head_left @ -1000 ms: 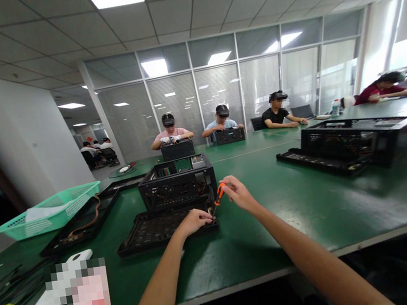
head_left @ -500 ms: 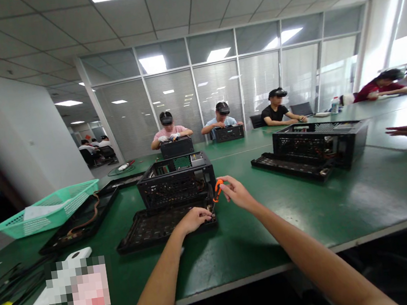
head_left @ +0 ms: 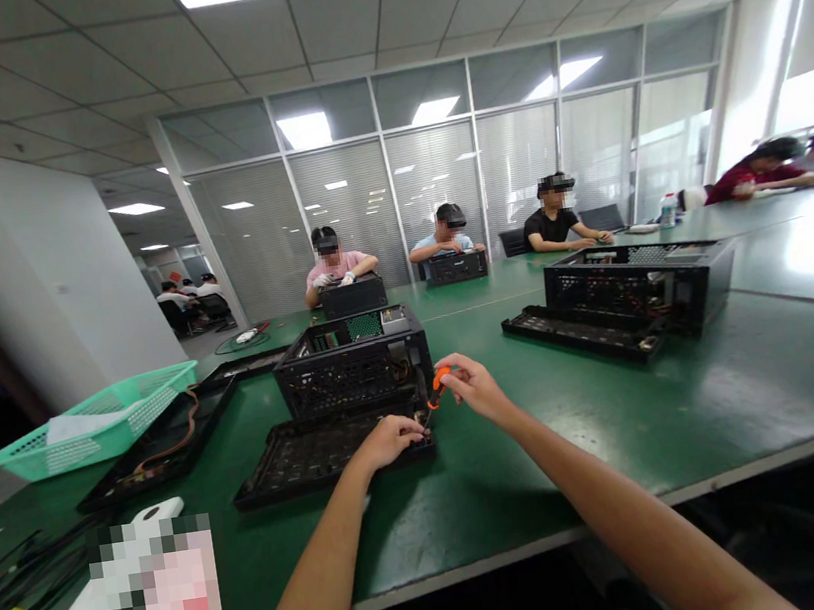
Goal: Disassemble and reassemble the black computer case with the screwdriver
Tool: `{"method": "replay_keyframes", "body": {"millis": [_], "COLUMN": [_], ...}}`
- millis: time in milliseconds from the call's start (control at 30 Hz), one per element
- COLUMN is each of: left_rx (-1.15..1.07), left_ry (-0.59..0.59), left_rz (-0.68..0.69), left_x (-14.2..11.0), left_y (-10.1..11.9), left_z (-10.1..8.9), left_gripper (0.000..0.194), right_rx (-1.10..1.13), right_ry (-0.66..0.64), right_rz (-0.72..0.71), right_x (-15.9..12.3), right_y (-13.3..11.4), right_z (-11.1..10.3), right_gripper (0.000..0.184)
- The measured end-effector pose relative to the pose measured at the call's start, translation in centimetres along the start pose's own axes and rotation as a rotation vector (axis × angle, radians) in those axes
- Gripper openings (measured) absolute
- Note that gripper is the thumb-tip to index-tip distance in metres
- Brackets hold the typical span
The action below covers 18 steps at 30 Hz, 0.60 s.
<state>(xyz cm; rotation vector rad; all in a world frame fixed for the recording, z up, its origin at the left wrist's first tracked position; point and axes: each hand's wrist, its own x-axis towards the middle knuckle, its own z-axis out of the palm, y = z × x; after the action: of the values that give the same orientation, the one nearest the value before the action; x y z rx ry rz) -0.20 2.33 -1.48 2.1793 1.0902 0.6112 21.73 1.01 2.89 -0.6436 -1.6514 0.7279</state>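
My right hand (head_left: 473, 385) grips the orange and black handle of a screwdriver (head_left: 439, 387), its shaft slanting down to the left. The tip meets the right end of a black front panel (head_left: 307, 452), which lies flat on the table. At that same corner my left hand (head_left: 393, 438) has its fingers closed near the screwdriver tip; what they pinch, if anything, is too small to make out. Just behind the panel stands an open black computer case (head_left: 347, 369), with wires at its right end.
A second opened computer case (head_left: 700, 289) stands to the right on the green table (head_left: 550, 457). On the left are a mint-green basket (head_left: 93, 445), a black panel (head_left: 161, 446), black cables (head_left: 23, 591) and a white device (head_left: 78, 609). Several people sit opposite.
My hands stay at the panel's corner; the screwdriver handle has turned slightly. At the right edge, another person's hand has drawn back almost out of view.
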Motion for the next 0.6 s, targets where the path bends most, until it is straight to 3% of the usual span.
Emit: {"method": "replay_keyframes", "body": {"millis": [267, 467, 600], "left_rx": [-0.051, -0.104, -0.131], "left_ry": [-0.037, -0.042, -0.039], "left_rz": [0.028, -0.032, -0.045], "left_x": [-0.19, -0.2, -0.32], "left_y": [0.4, 0.45, 0.64], "left_z": [-0.1, -0.06, -0.09], "left_gripper": [0.026, 0.026, 0.027], "right_rx": [0.109, 0.072, -0.01], "right_ry": [-0.059, -0.034, -0.015], "right_rz": [-0.005, 0.009, -0.055], "right_x": [0.16, 0.15, -0.01], "right_y": [-0.11, -0.26, -0.31], "right_z": [-0.08, -0.07, -0.16], "right_gripper": [0.042, 0.037, 0.033]}}
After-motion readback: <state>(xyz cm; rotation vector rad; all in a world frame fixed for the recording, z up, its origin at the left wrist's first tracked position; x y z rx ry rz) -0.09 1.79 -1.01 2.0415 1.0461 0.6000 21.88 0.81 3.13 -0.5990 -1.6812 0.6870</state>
